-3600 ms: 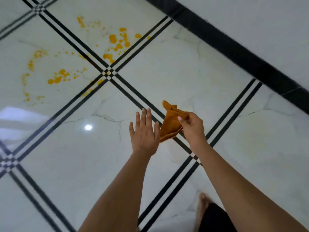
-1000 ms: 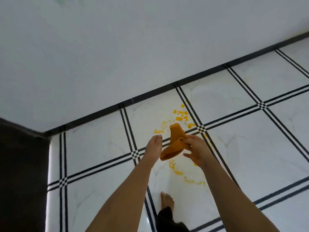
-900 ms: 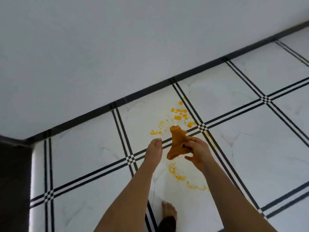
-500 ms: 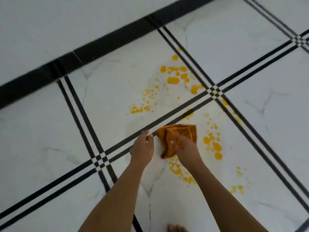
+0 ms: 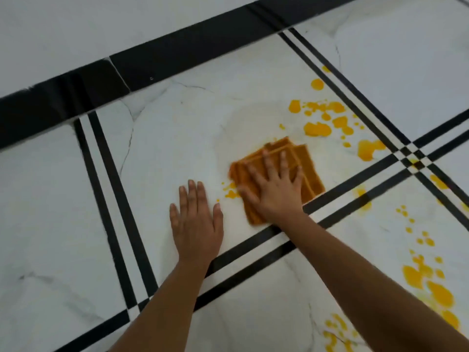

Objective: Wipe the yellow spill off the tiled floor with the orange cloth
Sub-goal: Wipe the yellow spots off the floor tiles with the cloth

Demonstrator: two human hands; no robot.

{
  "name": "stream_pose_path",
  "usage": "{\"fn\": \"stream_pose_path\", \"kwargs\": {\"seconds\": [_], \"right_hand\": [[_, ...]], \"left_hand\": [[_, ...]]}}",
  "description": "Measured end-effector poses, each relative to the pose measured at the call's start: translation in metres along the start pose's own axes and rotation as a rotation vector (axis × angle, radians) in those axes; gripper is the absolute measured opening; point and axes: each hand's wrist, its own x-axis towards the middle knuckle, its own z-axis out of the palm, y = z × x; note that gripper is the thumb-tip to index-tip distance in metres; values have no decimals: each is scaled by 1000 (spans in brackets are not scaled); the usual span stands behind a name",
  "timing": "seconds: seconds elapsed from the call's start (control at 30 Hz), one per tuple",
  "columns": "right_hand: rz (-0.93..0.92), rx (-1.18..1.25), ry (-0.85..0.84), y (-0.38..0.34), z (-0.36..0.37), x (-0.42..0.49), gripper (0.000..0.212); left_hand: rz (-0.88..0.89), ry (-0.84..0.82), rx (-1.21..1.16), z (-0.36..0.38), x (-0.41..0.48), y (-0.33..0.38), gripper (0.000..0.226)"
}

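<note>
The orange cloth (image 5: 308,163), folded flat, lies on the white tiled floor (image 5: 177,148). My right hand (image 5: 275,189) presses down on it with fingers spread straight. My left hand (image 5: 196,222) rests flat on the bare tile to the left of the cloth. The yellow spill shows as blots beyond the cloth at upper right (image 5: 317,129), a few small drops beside the cloth's left edge (image 5: 231,193), and larger blots at the lower right (image 5: 431,288). A faint wet smear sits on the tile just beyond the cloth.
A black skirting band (image 5: 177,52) runs along the foot of a pale wall (image 5: 101,26) at the top. Black double lines cross between the tiles, meeting at a checkered joint (image 5: 412,154) on the right.
The view has dropped close to the floor. The cloth, held bunched in my right hand before, now lies flat under that hand's palm, farther up the tile. My left hand has come down flat on the floor.
</note>
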Motion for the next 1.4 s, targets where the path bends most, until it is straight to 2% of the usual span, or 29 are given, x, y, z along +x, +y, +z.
{"fn": "stream_pose_path", "kwargs": {"seconds": [0.03,0.07,0.13,0.17,0.23,0.27,0.33,0.37,0.4,0.43,0.5,0.57,0.6,0.7,0.77,0.87,0.9,1.0,1.07,1.17,1.2,1.23,1.33,1.4], "right_hand": [[-136,-64,-19,4,9,-24,63],[-178,-105,-40,12,11,-41,63],[-97,-101,-14,32,2,-28,66],[0,-52,4,32,-5,-5,65],[154,30,10,2,-13,42,58],[116,26,12,-19,-12,48,57],[-137,-31,-9,-35,4,24,58],[-309,-82,-20,-25,11,-4,58],[-393,-112,-43,-8,13,-28,58],[-400,-114,-43,7,10,-33,60],[-227,-86,-24,9,0,1,70],[2,-36,-22,-24,-8,32,67],[-11,-27,-19,-40,-5,29,64],[-328,-117,-34,-31,17,-33,61],[-276,-114,-40,1,10,-43,63],[59,-24,-24,3,-5,2,61],[93,-2,-11,-5,-4,0,58],[-111,-56,70,7,19,-73,58],[-104,-66,77,46,16,-102,63],[293,45,51,72,-3,-71,67],[348,56,50,64,-1,-71,67],[322,41,76,55,3,-86,67],[-6,-76,71,47,35,-190,58],[-12,-77,87,75,39,-219,56]], "left_hand": [[-6,-25,9,-1,-3,-3,62],[-2,-36,24,-3,-4,-10,62],[26,-45,54,-4,-7,-19,61],[42,-50,67,-4,-7,-23,61],[71,-44,83,-4,-5,-29,60],[65,-36,83,-4,-5,-31,60],[36,-25,67,-5,-6,-35,61],[33,-33,61,-5,-9,-37,61],[42,-41,62,-6,-10,-38,61],[49,-42,66,-6,-12,-38,62],[37,-47,68,-7,-13,-39,62],[41,-58,59,-7,-14,-37,63],[47,-62,58,-7,-16,-37,63],[58,-60,48,-8,-21,-39,63],[74,-59,37,-10,-27,-33,63],[162,-90,45,-8,-34,-15,62],[183,-92,51,-7,-35,-9,61],[196,-90,51,-4,-37,3,61],[213,-109,47,-2,-43,8,61],[306,-142,40,1,-58,25,60],[333,-143,43,1,-62,30,60],[358,-138,41,3,-66,36,59],[387,-153,33,6,-82,44,59],[410,-148,38,8,-96,46,59]]}}
